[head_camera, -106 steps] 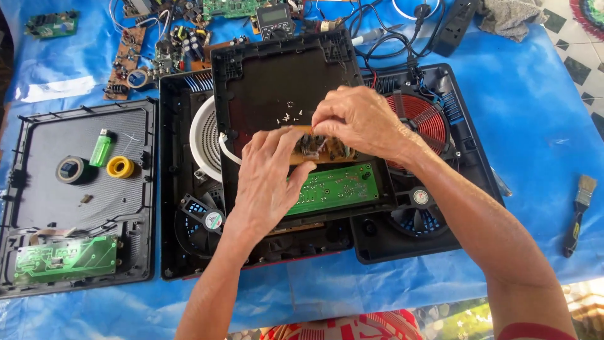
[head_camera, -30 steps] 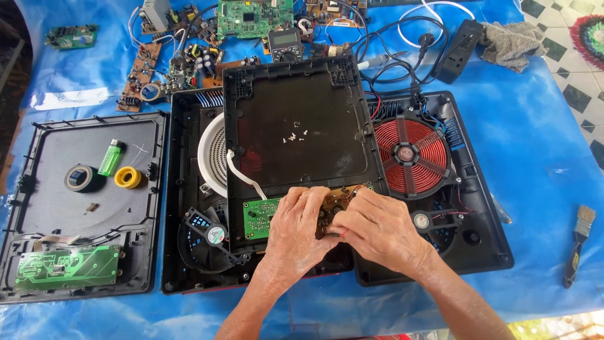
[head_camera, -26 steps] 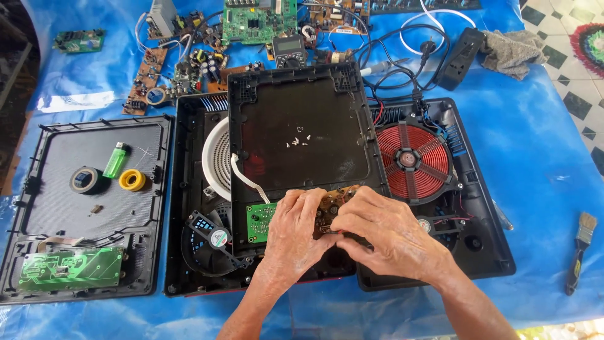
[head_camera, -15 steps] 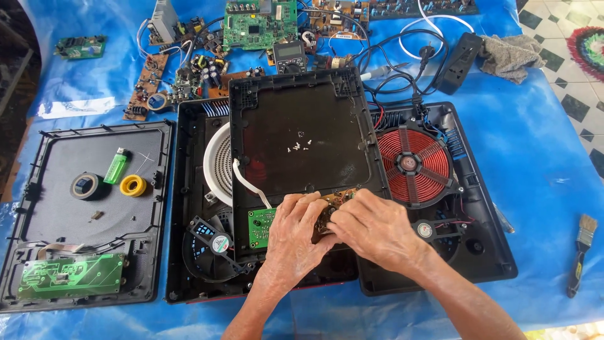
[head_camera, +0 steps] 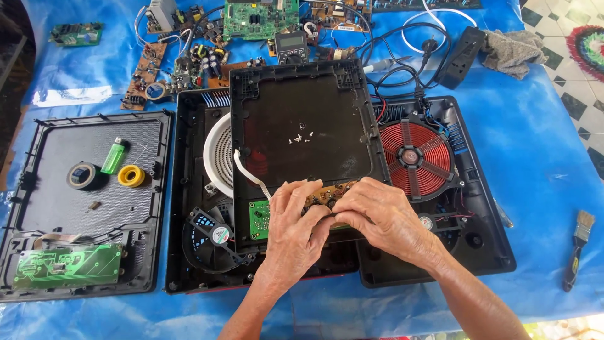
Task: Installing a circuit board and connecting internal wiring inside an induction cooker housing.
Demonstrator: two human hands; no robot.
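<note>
My left hand [head_camera: 294,228] and my right hand [head_camera: 382,217] meet over a small brown circuit board [head_camera: 330,192], and the fingers of both grip it. The board lies at the near edge of a black plastic panel [head_camera: 302,126] that rests across an opened double induction cooker [head_camera: 195,189]. A green circuit board [head_camera: 258,218] shows just left of my left hand. A white ribbon cable [head_camera: 249,176] runs from the panel's left side toward my hands. The red coil [head_camera: 416,157] lies right of the panel, the white coil [head_camera: 220,154] left of it.
A second black cover [head_camera: 56,195] at the left holds a green lighter [head_camera: 114,155], a black tape roll [head_camera: 81,175], a yellow tape roll [head_camera: 131,175] and a green board [head_camera: 68,266]. Loose boards, cables and a power strip [head_camera: 462,55] lie at the back. A brush [head_camera: 577,249] lies right.
Both hands slid from the panel's middle toward its near edge with the brown board. In the last second they stay there, and only the camera view shifts.
</note>
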